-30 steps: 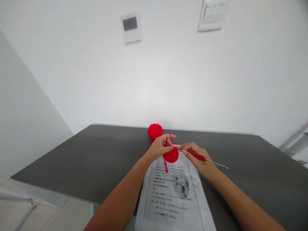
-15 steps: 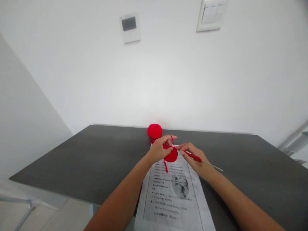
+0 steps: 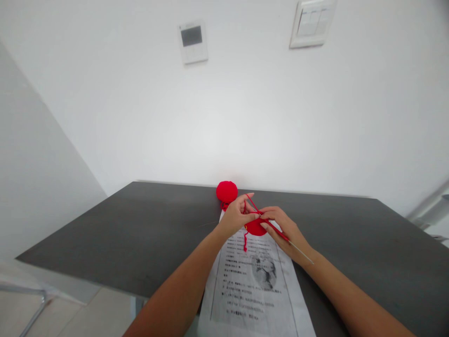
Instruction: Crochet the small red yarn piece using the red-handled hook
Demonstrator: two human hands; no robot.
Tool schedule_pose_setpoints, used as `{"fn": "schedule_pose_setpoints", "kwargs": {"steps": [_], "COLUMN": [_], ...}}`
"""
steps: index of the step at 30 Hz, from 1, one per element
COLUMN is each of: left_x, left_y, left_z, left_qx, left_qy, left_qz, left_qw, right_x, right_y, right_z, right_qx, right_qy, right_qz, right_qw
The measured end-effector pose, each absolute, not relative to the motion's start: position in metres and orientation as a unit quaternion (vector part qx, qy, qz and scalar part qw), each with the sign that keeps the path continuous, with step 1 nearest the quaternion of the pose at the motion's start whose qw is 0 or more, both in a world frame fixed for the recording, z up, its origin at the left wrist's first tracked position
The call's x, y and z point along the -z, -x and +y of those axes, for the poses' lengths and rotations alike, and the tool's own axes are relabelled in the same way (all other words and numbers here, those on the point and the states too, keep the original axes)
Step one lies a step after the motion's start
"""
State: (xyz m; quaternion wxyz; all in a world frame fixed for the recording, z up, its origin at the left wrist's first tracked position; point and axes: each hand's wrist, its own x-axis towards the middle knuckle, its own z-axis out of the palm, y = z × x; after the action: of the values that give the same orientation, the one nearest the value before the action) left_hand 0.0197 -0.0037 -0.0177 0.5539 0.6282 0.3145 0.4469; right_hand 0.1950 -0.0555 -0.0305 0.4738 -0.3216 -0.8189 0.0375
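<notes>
A piece of red knitting [image 3: 257, 228] hangs between my two hands over a printed sheet. My left hand [image 3: 235, 216] pinches its upper left edge, with red yarn running over the raised index finger. My right hand [image 3: 283, 227] grips a thin metal knitting needle [image 3: 302, 252], its bare end sticking out toward my wrist and red stitches along it near the fingers. The needle's front end meets the work by the left thumb, partly covered by fingers. A short red yarn tail [image 3: 245, 243] dangles below, near a tiny yellow spot. Left of my left hand shows a faint thin line, perhaps another needle.
A red yarn ball [image 3: 227, 192] sits at the table's back edge against the wall. The printed sheet [image 3: 252, 290] lies on the dark table [image 3: 133, 234] beneath my hands. A wall panel [image 3: 193, 42] and switches [image 3: 312, 23] are above. A metal chair leg shows lower left.
The knitting has shifted slightly right and turned. My right fingers have come up against my left fingertips, and the needle's rear end now points more steeply down.
</notes>
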Motion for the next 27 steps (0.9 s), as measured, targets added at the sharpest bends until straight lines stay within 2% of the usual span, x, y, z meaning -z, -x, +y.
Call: {"fn": "schedule_pose_setpoints", "kwargs": {"steps": [8,12,18,27], "left_x": [0.019,0.024,0.023,0.024], "left_y": [-0.023,-0.030,-0.033,-0.020], "left_z": [-0.006,-0.010,-0.010,0.000], "left_qx": [-0.440,-0.464,-0.483,-0.436], "left_qy": [-0.485,-0.438,-0.499,-0.656], "left_qz": [0.295,0.291,0.304,0.311], "left_qw": [0.696,0.713,0.652,0.531], "right_x": [0.029,0.032,0.035,0.028], "right_y": [-0.196,-0.191,-0.184,-0.187], "right_z": [-0.055,-0.056,-0.058,-0.061], "right_qx": [-0.024,0.014,0.036,-0.010], "right_qy": [0.316,0.346,0.395,0.395], "right_qz": [-0.831,-0.823,-0.797,-0.804], "right_qw": [0.457,0.451,0.456,0.444]}}
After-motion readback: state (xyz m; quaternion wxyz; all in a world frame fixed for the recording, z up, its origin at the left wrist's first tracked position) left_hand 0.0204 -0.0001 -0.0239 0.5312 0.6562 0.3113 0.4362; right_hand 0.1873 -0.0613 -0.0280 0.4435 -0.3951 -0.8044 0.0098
